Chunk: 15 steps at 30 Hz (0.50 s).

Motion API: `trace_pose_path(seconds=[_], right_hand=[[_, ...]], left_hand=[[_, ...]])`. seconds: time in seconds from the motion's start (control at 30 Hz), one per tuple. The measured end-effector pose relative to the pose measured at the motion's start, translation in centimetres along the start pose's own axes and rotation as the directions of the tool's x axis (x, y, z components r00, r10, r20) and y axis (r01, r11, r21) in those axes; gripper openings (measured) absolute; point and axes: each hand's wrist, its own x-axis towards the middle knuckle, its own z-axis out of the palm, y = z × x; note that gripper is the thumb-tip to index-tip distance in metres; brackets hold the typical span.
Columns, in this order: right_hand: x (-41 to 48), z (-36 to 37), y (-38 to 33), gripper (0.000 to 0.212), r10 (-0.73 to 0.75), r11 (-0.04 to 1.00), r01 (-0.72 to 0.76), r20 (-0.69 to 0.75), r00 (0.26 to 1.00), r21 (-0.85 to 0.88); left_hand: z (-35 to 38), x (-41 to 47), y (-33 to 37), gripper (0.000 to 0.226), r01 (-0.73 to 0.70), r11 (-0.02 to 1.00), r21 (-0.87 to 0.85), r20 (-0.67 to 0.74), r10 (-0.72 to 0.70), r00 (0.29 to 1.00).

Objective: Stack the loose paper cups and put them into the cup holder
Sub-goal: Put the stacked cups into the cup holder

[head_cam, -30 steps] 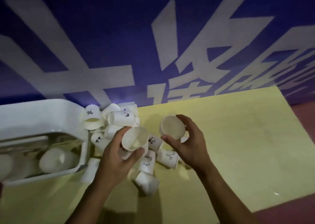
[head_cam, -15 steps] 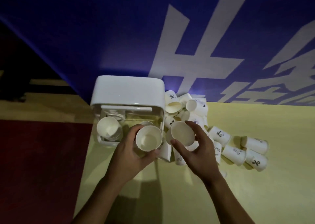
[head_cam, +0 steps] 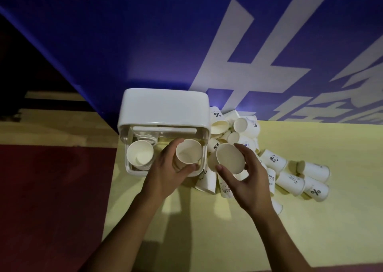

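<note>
My left hand point(head_cam: 165, 172) grips a short stack of white paper cups point(head_cam: 189, 153), mouth up, over the right half of the white cup holder point(head_cam: 165, 108). My right hand point(head_cam: 246, 180) holds a single paper cup point(head_cam: 230, 157) tilted toward me, just right of the holder. A stack of cups point(head_cam: 140, 153) stands in the holder's left compartment. Several loose printed cups point(head_cam: 290, 178) lie on their sides on the yellow table point(head_cam: 228, 230), spread from the holder's right side to the far right.
A blue banner with large white characters point(head_cam: 248, 64) hangs behind the table. The table's left edge runs just beside the holder; beyond it lies red and wooden floor point(head_cam: 51, 188). More loose cups point(head_cam: 244, 126) crowd against the banner.
The view swung left, bringing the holder to the centre. My left hand carried its stack from the loose pile over to the holder; my right hand followed with its cup.
</note>
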Motion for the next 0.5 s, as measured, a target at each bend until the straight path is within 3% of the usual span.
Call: trace_pose_path(seconds=[0.5], right_hand=[[0.4, 1.9, -1.3, 0.067, -0.080, 0.996, 0.080, 0.002, 0.997, 0.034]], left_hand=[[1.8, 0.4, -3.7, 0.070, 0.145, 0.986, 0.088, 0.009, -0.146, 0.989]])
